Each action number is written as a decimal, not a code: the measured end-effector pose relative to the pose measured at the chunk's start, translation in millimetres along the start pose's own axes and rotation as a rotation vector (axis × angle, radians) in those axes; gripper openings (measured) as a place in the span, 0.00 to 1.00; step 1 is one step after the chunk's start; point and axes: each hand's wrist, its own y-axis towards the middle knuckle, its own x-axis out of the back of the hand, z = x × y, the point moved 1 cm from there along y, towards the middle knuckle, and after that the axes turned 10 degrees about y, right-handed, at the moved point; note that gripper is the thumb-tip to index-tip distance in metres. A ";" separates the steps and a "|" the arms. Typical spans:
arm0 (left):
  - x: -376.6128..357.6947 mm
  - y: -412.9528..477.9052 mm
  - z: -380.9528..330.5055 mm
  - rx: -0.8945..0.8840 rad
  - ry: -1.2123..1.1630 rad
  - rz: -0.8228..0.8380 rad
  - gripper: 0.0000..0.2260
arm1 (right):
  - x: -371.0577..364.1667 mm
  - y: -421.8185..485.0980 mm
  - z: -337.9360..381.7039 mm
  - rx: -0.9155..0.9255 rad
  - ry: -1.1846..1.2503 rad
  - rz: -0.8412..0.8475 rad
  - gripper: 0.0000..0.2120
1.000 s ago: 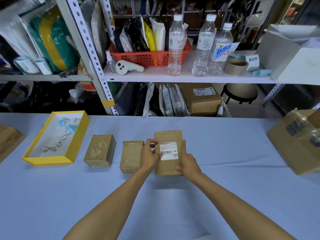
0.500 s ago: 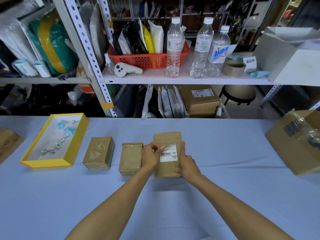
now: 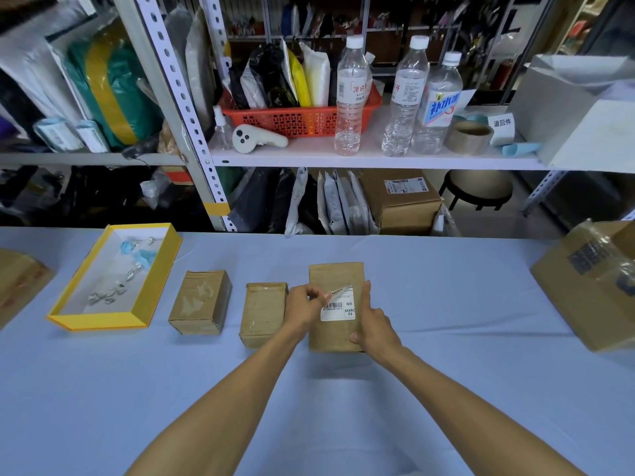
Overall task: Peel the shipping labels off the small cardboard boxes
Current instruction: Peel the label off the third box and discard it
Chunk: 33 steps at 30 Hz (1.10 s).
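Head view: shipping label [image 3: 338, 309], upper-left corner lifted, is pinched by left hand [image 3: 304, 309]; stuck remainder lies rightward and nearer. On table [image 3: 446, 304], cardboard box [image 3: 335, 274] is gripped at right edge by right hand [image 3: 372, 324].

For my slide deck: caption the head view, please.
The left hand peels the shipping label off a small cardboard box steadied by the right hand.
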 end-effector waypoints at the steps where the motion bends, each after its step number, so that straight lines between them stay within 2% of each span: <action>1: -0.2 0.0 0.0 0.002 -0.002 0.002 0.14 | 0.1 0.0 -0.2 0.003 -0.006 0.001 0.51; 19: 2.3 -2.9 -2.0 0.023 -0.037 0.078 0.16 | -4.4 7.6 -6.8 0.021 -0.035 -0.022 0.53; 29: 4.4 -6.3 -5.5 0.034 -0.041 0.129 0.19 | -5.7 10.9 -10.7 -0.002 0.045 -0.027 0.52; 33: 4.9 -6.0 -3.8 0.072 -0.058 0.173 0.18 | -1.9 9.5 -12.0 -0.008 0.020 -0.007 0.56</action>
